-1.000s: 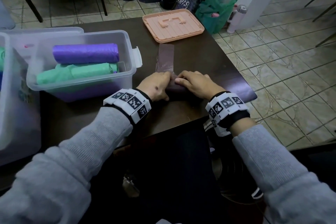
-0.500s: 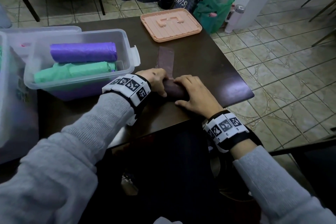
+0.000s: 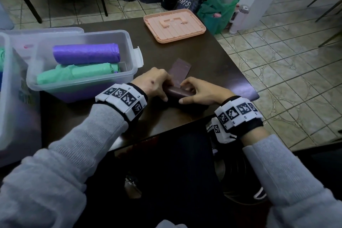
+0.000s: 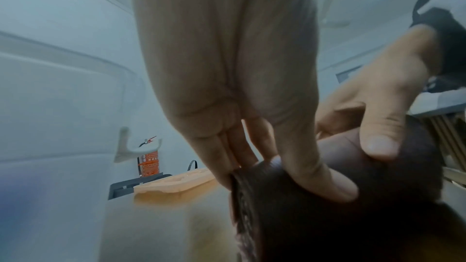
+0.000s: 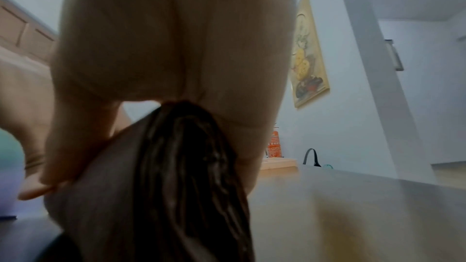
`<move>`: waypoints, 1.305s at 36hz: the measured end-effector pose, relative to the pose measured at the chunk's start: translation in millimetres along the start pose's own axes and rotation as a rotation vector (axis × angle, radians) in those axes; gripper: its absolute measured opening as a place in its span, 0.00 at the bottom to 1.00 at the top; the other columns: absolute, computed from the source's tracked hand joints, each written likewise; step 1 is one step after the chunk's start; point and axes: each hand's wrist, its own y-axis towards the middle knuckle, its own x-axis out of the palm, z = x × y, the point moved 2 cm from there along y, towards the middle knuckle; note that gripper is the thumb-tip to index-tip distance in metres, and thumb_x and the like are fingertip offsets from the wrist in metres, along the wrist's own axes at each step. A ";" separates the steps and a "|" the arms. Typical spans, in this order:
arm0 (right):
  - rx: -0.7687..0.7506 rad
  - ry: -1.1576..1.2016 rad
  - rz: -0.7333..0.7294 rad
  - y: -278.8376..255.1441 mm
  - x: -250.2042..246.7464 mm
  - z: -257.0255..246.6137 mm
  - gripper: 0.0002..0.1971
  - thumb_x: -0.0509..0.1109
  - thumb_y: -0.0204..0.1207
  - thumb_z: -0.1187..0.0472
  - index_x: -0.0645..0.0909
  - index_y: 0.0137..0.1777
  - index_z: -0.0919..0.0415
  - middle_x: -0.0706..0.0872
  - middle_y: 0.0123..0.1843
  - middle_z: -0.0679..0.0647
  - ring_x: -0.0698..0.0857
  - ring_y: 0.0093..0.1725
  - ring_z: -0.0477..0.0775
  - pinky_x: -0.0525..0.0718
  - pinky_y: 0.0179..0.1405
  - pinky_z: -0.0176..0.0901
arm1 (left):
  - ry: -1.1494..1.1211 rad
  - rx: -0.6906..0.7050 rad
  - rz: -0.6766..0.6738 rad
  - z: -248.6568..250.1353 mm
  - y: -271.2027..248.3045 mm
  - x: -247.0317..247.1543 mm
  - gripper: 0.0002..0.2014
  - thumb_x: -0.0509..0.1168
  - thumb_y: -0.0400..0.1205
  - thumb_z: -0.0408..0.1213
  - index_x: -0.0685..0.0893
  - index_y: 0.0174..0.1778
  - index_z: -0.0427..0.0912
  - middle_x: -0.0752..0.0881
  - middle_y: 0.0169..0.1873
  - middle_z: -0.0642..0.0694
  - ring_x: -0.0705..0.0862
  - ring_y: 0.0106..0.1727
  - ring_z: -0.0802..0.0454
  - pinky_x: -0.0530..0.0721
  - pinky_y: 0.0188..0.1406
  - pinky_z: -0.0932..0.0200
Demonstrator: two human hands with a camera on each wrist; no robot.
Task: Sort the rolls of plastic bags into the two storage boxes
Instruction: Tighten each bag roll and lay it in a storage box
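Grey knit sleeves (image 3: 103, 135), white wristbands (image 3: 121, 98) — black square markers

Left hand (image 3: 155, 83) fingers curled, right hand (image 3: 201, 92) curled, both gripping

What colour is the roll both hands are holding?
Dark brown roll, clearest in the head view.

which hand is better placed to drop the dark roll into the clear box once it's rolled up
Left. The left hand already grips the dark roll and sits beside the clear box; the right hand is farther away.
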 end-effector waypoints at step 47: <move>-0.063 -0.247 0.338 1.4 22.6 -19.6 0.27 0.75 0.70 0.52 0.73 0.65 0.59 0.75 0.62 0.58 0.75 0.64 0.59 0.76 0.63 0.55 | 0.042 0.046 0.066 -1.4 10.2 11.9 0.33 0.79 0.65 0.36 0.81 0.68 0.45 0.84 0.58 0.40 0.81 0.60 0.41 0.78 0.59 0.50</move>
